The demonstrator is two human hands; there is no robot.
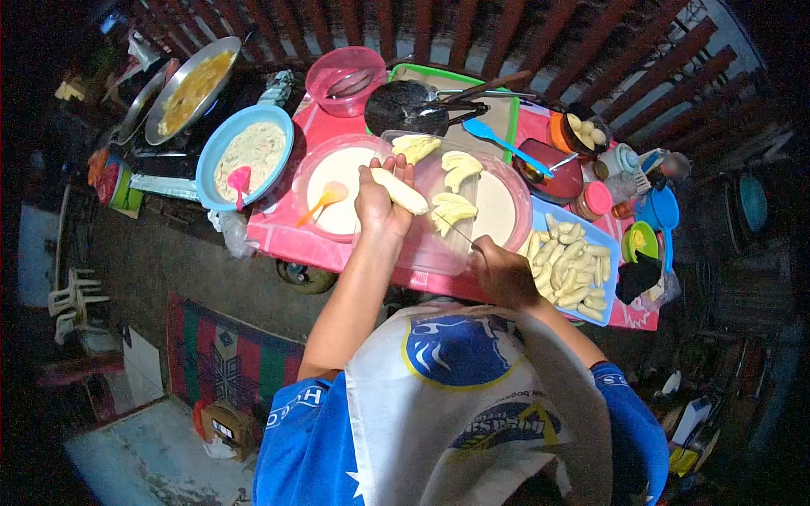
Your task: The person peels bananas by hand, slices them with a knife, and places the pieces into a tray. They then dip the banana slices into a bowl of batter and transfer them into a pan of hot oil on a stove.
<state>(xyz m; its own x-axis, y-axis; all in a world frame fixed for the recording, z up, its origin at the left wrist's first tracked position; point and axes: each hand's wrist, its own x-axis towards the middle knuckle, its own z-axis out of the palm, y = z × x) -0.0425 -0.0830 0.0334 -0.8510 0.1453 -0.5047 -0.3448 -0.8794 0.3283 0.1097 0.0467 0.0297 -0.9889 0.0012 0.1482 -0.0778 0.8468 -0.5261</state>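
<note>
Low on my left: striped rug on the floor, red, green and dark bands; cardboard box near its lower end. White plastic chairs farther left. Reddish-brown slats beyond the tabletop. Far right, I see a round teal basin, surroundings too dark to read.

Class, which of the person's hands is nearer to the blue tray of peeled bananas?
The right hand: it is close beside the left side of the blue tray. The left hand is farther left, holding a peeled banana.
</note>
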